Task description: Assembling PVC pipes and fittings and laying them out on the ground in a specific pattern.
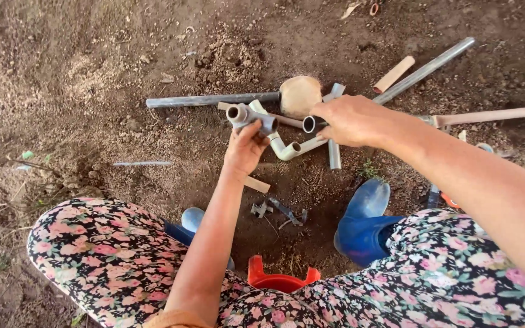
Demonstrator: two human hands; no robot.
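Dirt (92, 73) is covering the whole ground, loose and brown, and a person in floral trousers (104, 249) and blue rubber boots (363, 222) is crouching over it. The left hand (245, 149) is gripping a grey pipe fitting (251, 116) from below, fingers wrapped around its body, holding it up near the centre of the view with its open ends facing about 9 o'clock. The right hand (350, 120) is reaching in from 4 o'clock and is closed over the end of a short grey pipe (309, 124), whose open mouth is pointing toward the fitting; the two pieces are sitting just beside each other, though whether they are touching cannot be told. Below them, on the ground, a pale elbow piece (287, 149) is lying, and another short pipe (333, 152) is running toward 6 o'clock. A long dark pipe (214, 99) is lying at 11 o'clock, ending beside a tan rounded stone (300, 94) at 12 o'clock. Another long grey pipe (426, 70) is stretching toward 2 o'clock, with a small wooden block (394, 74) next to it. A wooden handle (493, 115) is reaching out toward 3 o'clock. A red plastic container (281, 280) is sitting between the knees at 6 o'clock.
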